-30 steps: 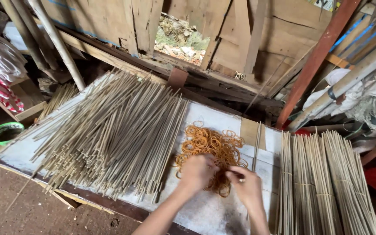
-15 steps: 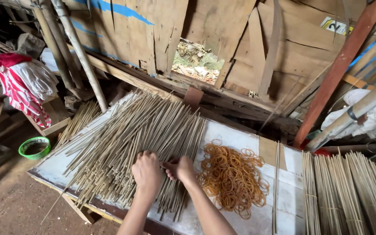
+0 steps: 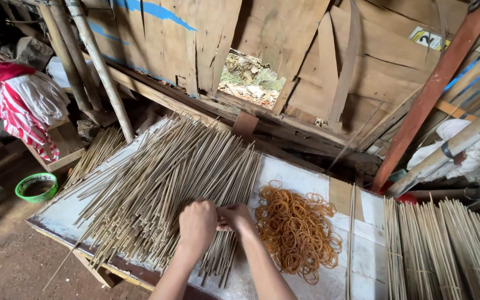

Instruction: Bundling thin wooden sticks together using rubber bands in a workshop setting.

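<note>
Landmark: heap of orange rubber bands (image 3: 298,230) on white board (image 3: 306,178).

Far left of bands: green bowl (image 3: 36,186) on dirt floor. Left of bands: loose pile of thin sticks (image 3: 162,178). Left hand (image 3: 197,222) and right hand (image 3: 234,218), at bands a second ago, now on pile's near end beside bands, curled around a few sticks; grip half hidden. Right of bands: tied stick bundles (image 3: 440,250).

- One head-worn view looks steeply down and forward at the tabletop (image 3: 284,172), close above both hands.
- It faces the plank wall (image 3: 284,39) beyond them.
</note>
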